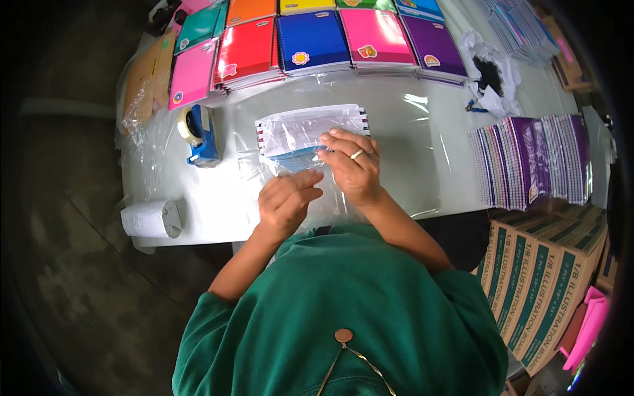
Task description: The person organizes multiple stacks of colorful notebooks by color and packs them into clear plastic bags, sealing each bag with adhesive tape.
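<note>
In front of me on the table lies a stack of spiral notebooks (pixel 290 135) inside a clear plastic wrapper (pixel 300 158), with white pages up and a blue cover edge along the near side. My right hand (pixel 353 165), a ring on one finger, is at the stack's near right corner, thumb and fingers pinching the clear film. Just below the near edge, my left hand (pixel 285 203) has its fingers bent and pressed together, pointing right. Whatever they hold, if anything, cannot be made out.
A blue tape dispenser (pixel 206 137) stands left of the stack, a white paper-wrapped roll (pixel 152 220) nearer. Colourful notebook stacks (pixel 312 41) line the far side. At right are a plastic bag with black bits (pixel 492 76), upright notebooks (pixel 528 162) and cardboard boxes (pixel 538 284) below.
</note>
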Demonstrator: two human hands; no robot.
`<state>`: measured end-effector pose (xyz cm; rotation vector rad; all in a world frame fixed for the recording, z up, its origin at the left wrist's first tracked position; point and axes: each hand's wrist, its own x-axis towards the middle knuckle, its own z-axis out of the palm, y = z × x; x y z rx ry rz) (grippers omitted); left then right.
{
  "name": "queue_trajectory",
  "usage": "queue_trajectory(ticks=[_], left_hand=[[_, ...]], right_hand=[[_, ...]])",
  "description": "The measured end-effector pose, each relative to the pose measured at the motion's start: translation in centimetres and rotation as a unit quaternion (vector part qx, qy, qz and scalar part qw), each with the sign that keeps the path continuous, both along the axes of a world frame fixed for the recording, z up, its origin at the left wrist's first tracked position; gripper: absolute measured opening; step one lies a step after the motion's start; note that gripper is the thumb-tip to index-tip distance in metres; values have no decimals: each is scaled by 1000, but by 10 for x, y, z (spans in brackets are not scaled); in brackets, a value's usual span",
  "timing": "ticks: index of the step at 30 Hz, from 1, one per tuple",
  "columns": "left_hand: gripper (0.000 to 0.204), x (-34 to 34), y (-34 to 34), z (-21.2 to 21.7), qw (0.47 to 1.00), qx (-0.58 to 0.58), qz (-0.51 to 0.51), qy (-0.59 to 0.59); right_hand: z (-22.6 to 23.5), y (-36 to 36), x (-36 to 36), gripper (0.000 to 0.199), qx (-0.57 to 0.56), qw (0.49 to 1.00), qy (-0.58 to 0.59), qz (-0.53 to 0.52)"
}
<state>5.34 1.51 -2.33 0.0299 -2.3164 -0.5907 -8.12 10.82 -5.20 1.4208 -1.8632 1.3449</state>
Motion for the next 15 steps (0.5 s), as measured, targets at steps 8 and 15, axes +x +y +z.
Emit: queue_trajectory(ticks=[8, 15], left_hand=[[51, 92, -214, -58, 667, 586, 433, -155], [27, 99, -235, -61, 701, 606, 284, -246]], right_hand=[[-4, -3, -1, 19, -12, 999, 34, 8], [-8, -1, -1, 20, -1, 999, 39, 6]])
